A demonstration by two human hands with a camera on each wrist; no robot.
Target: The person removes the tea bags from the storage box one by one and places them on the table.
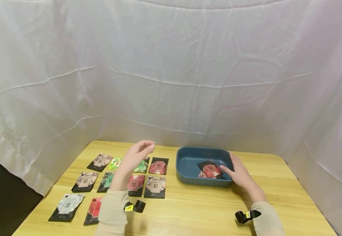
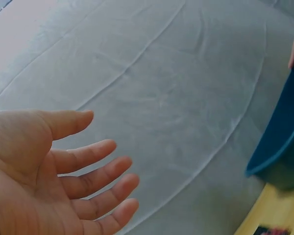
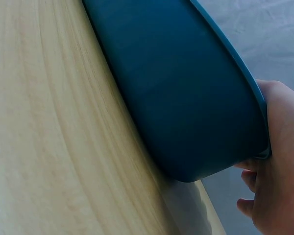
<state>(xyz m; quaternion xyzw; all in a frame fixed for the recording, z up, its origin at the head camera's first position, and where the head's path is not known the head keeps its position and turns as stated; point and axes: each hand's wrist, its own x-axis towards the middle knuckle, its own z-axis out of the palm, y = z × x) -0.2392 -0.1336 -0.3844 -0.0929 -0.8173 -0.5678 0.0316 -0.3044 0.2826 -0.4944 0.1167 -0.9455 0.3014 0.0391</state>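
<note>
My left hand (image 1: 136, 154) is raised over the rows of small printed packets, holding nothing. In the left wrist view its palm shows, with thumb and fingers apart and slightly bent. My right hand (image 1: 241, 172) grips the right end of a blue plastic bin (image 1: 188, 179), thumb over the rim and fingers along the outside wall. Inside the bin, toward its right side, lie a red-and-black packet (image 1: 211, 170) and a pinkish one partly under it. Nearest to my left hand are a green packet (image 1: 141, 166) and a red packet (image 1: 158, 166).
Several more packets lie in rows on the wooden table (image 1: 194, 209), among them a white-and-grey one (image 1: 67, 207) at front left and a beige one (image 1: 155, 187) near the bin. My left forearm covers part of the rows. A pale curtain (image 1: 188, 82) surrounds the table's back and sides.
</note>
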